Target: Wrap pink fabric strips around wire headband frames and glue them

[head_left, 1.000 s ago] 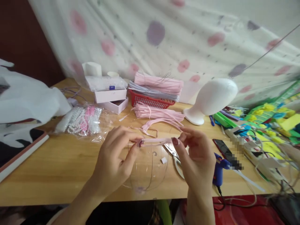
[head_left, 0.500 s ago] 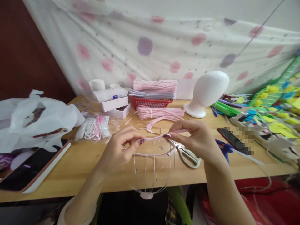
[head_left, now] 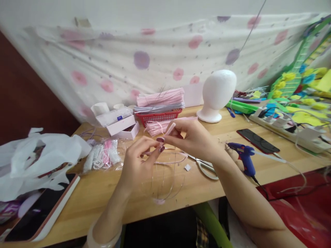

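The wire frame (head_left: 172,162) is a see-through, rounded cage of thin curved wires, with a soft-looking pale pink band round its upper rim and a small pink patch where the wires meet at the bottom. It hangs below the fingers of both hands, over the near part of the smooth, pale wooden table (head_left: 103,203). The left hand (head_left: 141,160) has thumb and forefinger nearly closed at the pink strip (head_left: 170,129), by the rim; the right hand (head_left: 187,137) pinches the same flat, narrow strip just beside them, its end sticking up past the fingertips. Whether the left fingertips grip the strip or the band cannot be told. Behind the hands lie a bundle of soft pink strips (head_left: 155,127) and a red plastic basket (head_left: 160,117) of lattice walls, topped with pink and lilac bundles. A smooth white foam head (head_left: 219,91) stands upright to the right. Metal scissors (head_left: 207,169) with pale looped handles lie partly under the right forearm, and a blue glue gun (head_left: 244,156) lies beyond it, near a flat black phone (head_left: 258,140).
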`<state>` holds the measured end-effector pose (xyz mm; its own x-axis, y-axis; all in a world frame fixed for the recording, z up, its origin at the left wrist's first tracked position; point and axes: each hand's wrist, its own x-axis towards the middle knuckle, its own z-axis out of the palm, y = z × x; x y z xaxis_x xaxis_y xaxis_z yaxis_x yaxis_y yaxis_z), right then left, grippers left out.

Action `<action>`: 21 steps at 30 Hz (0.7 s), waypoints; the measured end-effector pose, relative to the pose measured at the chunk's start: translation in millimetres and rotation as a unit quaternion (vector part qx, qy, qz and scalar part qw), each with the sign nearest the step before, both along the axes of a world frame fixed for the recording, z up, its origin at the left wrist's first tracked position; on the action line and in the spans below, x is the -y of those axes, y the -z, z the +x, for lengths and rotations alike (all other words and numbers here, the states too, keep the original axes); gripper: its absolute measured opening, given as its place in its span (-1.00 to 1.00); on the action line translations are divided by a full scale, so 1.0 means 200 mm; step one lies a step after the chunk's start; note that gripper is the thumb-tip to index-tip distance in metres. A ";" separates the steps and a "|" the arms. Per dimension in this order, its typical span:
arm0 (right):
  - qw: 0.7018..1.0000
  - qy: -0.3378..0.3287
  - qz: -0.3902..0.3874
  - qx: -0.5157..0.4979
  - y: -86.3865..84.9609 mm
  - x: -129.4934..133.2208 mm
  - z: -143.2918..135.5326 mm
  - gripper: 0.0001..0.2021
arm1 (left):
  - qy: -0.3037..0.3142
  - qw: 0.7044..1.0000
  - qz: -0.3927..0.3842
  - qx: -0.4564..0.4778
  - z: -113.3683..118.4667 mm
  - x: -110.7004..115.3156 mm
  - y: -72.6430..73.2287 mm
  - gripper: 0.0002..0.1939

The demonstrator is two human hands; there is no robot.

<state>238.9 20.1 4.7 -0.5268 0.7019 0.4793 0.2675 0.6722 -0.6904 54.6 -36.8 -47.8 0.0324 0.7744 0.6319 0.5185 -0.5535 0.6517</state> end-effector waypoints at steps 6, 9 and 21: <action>0.989 0.000 -0.084 -0.120 0.11 -0.02 0.12 -0.90 | -0.022 0.998 -0.040 0.034 0.01 -0.03 0.00 -0.86; 0.977 0.076 -0.089 -0.176 0.21 -0.06 0.24 -0.85 | -0.037 0.997 -0.050 0.039 0.00 -0.04 0.00 -0.89; 0.994 0.047 -0.060 -0.077 0.38 0.09 0.11 -0.83 | -0.078 0.994 -0.064 0.043 0.02 -0.06 0.00 -0.87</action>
